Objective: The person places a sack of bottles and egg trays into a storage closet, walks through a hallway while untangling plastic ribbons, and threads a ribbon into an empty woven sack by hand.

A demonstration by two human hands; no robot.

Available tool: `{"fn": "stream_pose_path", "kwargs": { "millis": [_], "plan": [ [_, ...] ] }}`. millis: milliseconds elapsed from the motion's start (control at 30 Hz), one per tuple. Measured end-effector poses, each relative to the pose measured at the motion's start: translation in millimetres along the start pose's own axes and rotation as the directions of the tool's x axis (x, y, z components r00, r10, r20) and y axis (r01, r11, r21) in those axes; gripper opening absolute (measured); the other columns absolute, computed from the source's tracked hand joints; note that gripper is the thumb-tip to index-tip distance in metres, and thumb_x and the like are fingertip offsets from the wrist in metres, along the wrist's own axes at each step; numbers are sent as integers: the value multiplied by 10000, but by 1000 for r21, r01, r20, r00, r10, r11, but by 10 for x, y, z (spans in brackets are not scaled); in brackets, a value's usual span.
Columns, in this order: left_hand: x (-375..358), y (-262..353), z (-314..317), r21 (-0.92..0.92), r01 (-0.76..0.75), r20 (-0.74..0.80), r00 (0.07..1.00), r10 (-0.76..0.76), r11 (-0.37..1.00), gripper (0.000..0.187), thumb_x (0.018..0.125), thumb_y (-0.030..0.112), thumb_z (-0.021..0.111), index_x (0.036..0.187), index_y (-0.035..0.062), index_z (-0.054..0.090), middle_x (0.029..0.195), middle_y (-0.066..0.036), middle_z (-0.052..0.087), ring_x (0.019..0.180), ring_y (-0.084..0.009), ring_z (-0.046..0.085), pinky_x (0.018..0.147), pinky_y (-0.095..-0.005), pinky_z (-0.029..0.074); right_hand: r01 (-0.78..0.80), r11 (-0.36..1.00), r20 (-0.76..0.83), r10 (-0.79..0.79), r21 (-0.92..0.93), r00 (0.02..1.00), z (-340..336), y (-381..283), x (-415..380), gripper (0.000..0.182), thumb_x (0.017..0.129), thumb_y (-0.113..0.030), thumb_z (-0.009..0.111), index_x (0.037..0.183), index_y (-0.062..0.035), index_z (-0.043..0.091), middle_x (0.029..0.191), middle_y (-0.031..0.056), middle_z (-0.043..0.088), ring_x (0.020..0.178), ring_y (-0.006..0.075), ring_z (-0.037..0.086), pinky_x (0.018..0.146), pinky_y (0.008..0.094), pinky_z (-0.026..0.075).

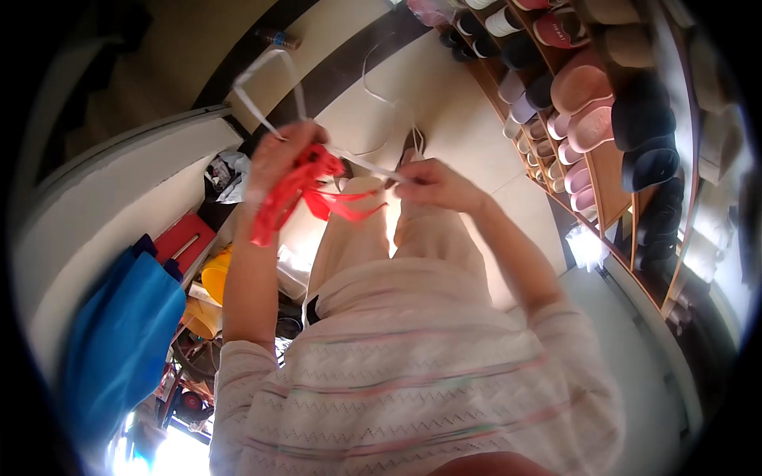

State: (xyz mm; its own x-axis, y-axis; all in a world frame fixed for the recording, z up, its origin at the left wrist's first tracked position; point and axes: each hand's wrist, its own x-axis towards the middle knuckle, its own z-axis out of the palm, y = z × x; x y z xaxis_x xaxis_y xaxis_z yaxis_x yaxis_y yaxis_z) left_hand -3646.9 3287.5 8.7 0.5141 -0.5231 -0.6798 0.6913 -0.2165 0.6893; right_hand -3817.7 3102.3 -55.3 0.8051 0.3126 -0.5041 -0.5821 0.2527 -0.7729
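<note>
My left hand (287, 149), raised in front of my legs, is closed around a bunch of bright red strips (305, 186) that look like ribbon or thin plastic; their loose ends hang toward my lap. A white string (252, 107) forms an angular loop above this hand and also runs across to the other side. There my right hand (436, 184) pinches the string between thumb and fingers. Thinner white cord (367, 83) trails over the floor near my foot (413, 147). The left fingers are partly hidden and blurred.
A wooden shoe rack (615, 186) with rows of slippers and shoes stands to the right. On the left are a pale ledge (103, 174), a blue bag (131, 317), a red item (186, 238) and a yellow container (216, 274). A bottle (278, 38) lies on the floor ahead.
</note>
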Motion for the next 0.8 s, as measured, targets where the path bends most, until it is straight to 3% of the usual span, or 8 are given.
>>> {"fn": "stream_pose_path", "kwargs": {
  "millis": [167,267,367,467,567,633,767,800],
  "plan": [
    [-932,275,-1602,-149,-308,-155,946,285,940,221,862,241,508,835,24,542,747,-48,571,661,-119,570,616,-223,480,-98,990,-179,78,-105,981,533,-24,-342,197,822,-214,565,831,-24,614,541,-34,426,506,28,376,441,186,284],
    [-1237,371,-1878,96,-591,-515,659,548,801,207,904,212,421,873,35,523,732,-26,530,553,-84,449,532,-187,364,-75,997,-293,80,26,953,639,-13,-652,200,820,-197,573,830,2,601,543,-36,425,480,39,367,451,187,318],
    [-1684,374,-3208,-261,-494,-58,865,498,829,217,883,229,470,886,17,520,683,-39,519,490,-85,392,462,-197,314,-30,992,-334,70,122,940,1269,222,-963,180,815,-178,587,814,2,593,547,-34,435,478,49,365,457,194,334],
    [-1681,249,-3796,-318,-460,-164,888,430,829,214,895,238,441,849,37,501,628,-22,468,455,-86,283,436,-210,240,-94,983,-373,148,159,916,1543,368,-1243,168,810,-175,591,785,-8,592,540,-34,426,479,55,359,457,202,323],
    [-1892,71,-4555,-412,-434,84,858,508,801,222,898,256,431,843,50,492,616,-12,458,448,-84,274,444,-201,255,-112,977,-411,179,183,894,2102,549,-1536,165,798,-174,604,765,-13,590,537,-32,426,471,64,351,458,213,316],
    [-1743,0,-4784,-352,-471,80,846,527,809,254,899,282,426,899,40,502,629,-10,469,457,-77,294,443,-198,258,-131,971,-455,211,202,865,2081,658,-1716,168,791,-178,612,759,-15,589,534,-32,421,465,69,342,460,219,314],
    [-1709,-142,-4316,-201,-439,-302,878,371,876,294,898,352,406,887,81,519,579,21,393,465,-80,307,426,-204,259,-91,927,-495,274,363,825,2010,1117,-2311,182,798,-198,606,769,-21,579,515,-52,369,452,60,307,432,226,289],
    [-1873,-180,-4189,-138,-360,-126,930,344,923,398,887,397,410,1013,35,520,612,2,470,480,-92,384,424,-207,314,-43,920,-557,273,390,784,2090,1259,-2437,177,810,-203,593,788,-28,571,510,-65,354,443,40,293,399,209,251]
  ]
}}
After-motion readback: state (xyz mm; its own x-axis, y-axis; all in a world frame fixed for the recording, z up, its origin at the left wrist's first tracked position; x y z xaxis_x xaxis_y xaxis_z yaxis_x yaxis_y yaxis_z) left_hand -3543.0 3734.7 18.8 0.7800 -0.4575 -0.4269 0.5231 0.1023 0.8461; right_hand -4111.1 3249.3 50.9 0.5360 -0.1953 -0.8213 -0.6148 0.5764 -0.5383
